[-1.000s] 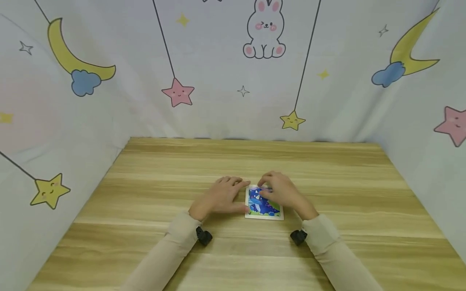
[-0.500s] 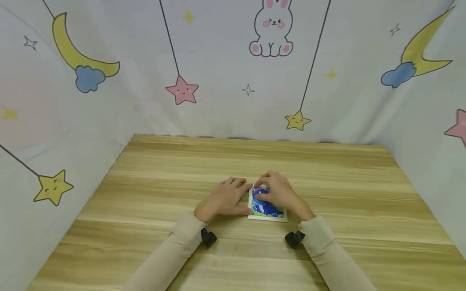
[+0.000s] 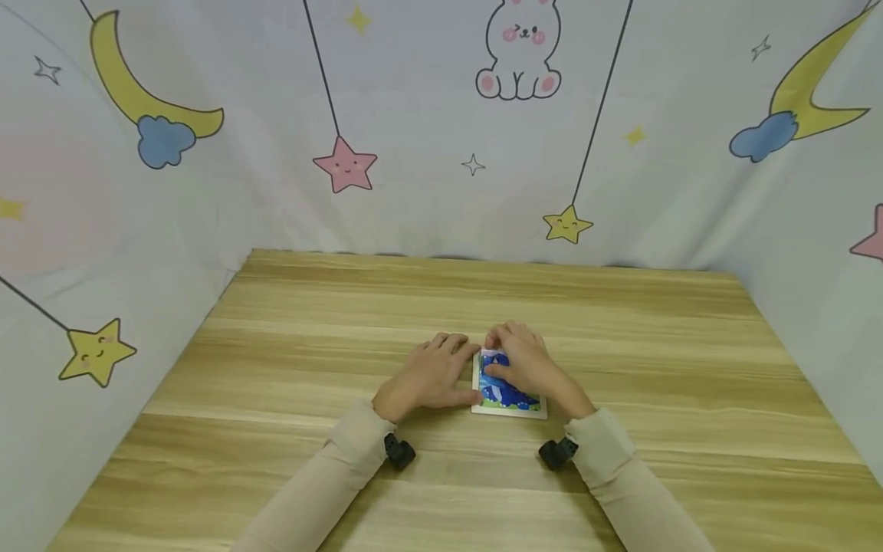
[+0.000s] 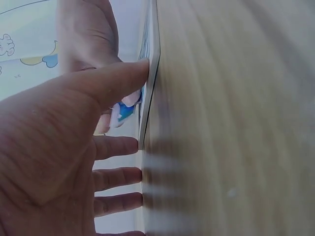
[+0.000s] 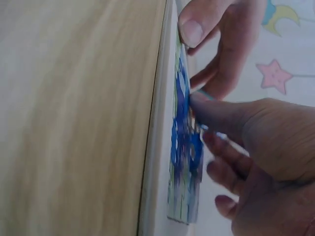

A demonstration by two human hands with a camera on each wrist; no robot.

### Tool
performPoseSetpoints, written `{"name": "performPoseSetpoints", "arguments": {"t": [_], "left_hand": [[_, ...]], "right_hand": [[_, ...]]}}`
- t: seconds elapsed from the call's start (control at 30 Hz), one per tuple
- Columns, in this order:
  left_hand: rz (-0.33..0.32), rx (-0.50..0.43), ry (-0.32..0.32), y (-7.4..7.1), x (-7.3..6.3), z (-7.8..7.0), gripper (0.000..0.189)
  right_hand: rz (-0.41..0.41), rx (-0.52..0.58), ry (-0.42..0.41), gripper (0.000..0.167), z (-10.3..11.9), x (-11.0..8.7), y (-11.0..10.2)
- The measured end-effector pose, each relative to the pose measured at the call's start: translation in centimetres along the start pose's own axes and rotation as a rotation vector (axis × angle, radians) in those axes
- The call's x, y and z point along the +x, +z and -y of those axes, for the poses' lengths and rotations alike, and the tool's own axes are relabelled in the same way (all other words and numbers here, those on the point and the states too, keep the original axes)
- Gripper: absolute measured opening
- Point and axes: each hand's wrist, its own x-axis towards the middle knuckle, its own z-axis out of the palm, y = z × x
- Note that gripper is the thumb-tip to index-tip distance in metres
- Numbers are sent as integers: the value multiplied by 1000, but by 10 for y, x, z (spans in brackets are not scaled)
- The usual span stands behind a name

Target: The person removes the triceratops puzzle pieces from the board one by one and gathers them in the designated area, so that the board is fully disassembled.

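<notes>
A small jigsaw puzzle (image 3: 509, 398) with a blue dinosaur picture lies flat in its white frame (image 3: 507, 415) on the table. My left hand (image 3: 433, 377) is at the frame's left side. Its thumb rests on the near left corner, and the index fingertip touches the far left corner, with the fingers fairly straight. Over the upper part of the picture, my right hand (image 3: 522, 359) pinches a blue and white puzzle piece (image 4: 126, 112), which shows tilted up from the board in the left wrist view. The right hand covers the picture's upper right part.
The wood-grain table (image 3: 331, 307) spreads around the puzzle on all sides. A white cloth backdrop (image 3: 414, 215) with stars, moons and a rabbit encloses the back and both sides. A small black camera sits on each wrist, below beige sleeves (image 3: 641, 483).
The head view has shifted slightly. My right hand has come a little left over the puzzle's upper part, its thumb further across the picture. The left hand stays at the frame's left edge.
</notes>
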Motion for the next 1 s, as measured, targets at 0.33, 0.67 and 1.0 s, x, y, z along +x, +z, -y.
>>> {"name": "performPoseSetpoints", "arguments": {"t": [0.33,0.67,1.0], "left_hand": [[18,-20,-26,-2,3,-6,84],[9,-69,-11,-4,-1,-2,83],[2,-91,16,-6,0,5,81]], "right_hand": [[-92,227,56,9,-25,-4,-38],[-31,114,163,7,-79,-20,-68],[-75,23,239,15,-76,-19,-65]]}}
